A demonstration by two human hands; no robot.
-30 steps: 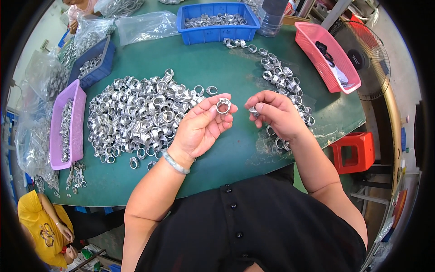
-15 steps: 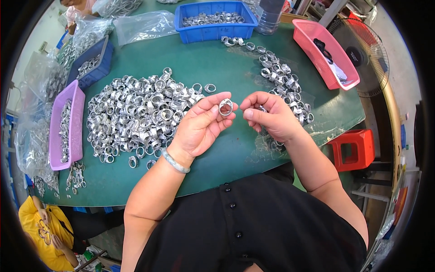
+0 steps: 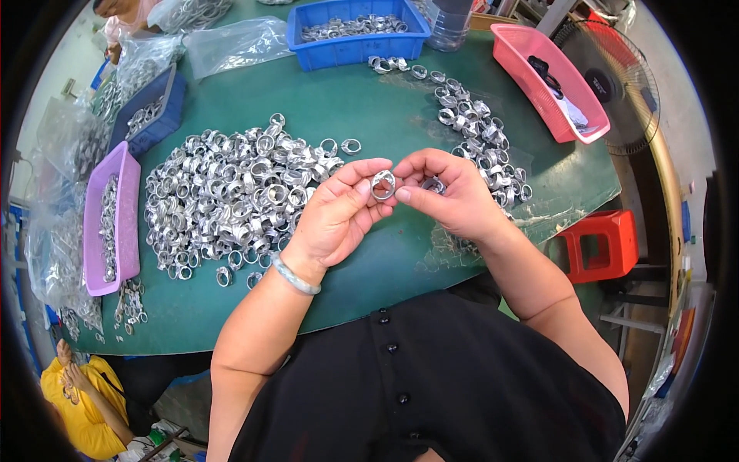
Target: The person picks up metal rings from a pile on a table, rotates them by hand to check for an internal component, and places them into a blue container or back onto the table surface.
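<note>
Between thumb and fingers, my left hand pinches a silver metal ring upright over the green table. My right hand is closed beside it, its fingertips at the right edge of that ring; whether they press on it I cannot tell. A second silver ring sits in the curled fingers of my right hand, partly hidden. Left of my left hand spreads a large heap of similar rings. Beyond my right hand a curved band of rings runs toward the far side.
A blue bin of rings stands at the back, with a clear plastic bag beside it. To the left are a purple basket and a dark blue bin. A pink basket, a fan and a red stool are at right.
My right hand has moved left, bringing its fingertips to the ring in my left hand. The second ring in my right hand shows more. The whole view has shifted slightly.
</note>
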